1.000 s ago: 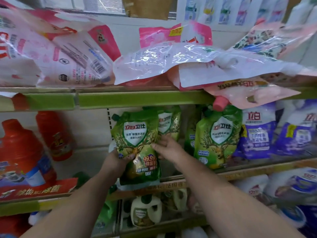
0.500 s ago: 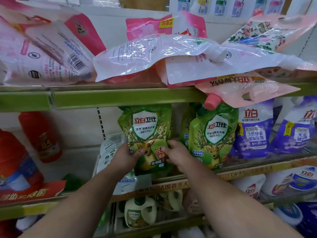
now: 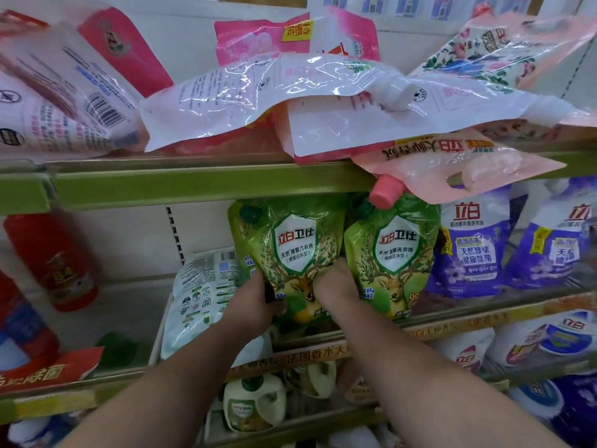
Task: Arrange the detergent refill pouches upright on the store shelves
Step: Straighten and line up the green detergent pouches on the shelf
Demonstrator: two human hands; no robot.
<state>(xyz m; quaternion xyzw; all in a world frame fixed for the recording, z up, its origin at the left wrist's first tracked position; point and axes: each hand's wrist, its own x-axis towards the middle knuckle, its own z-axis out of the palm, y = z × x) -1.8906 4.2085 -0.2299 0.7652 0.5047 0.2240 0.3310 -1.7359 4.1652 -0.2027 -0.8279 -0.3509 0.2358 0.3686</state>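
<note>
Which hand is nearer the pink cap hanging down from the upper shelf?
Right. The right hand sits below the pink cap, slightly to its left, between the two green pouches. The left hand is lower and farther left, at the held pouch's left edge.

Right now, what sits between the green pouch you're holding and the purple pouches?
Head view: one more upright green pouch stands between the held green pouch and the purple pouches.
</note>
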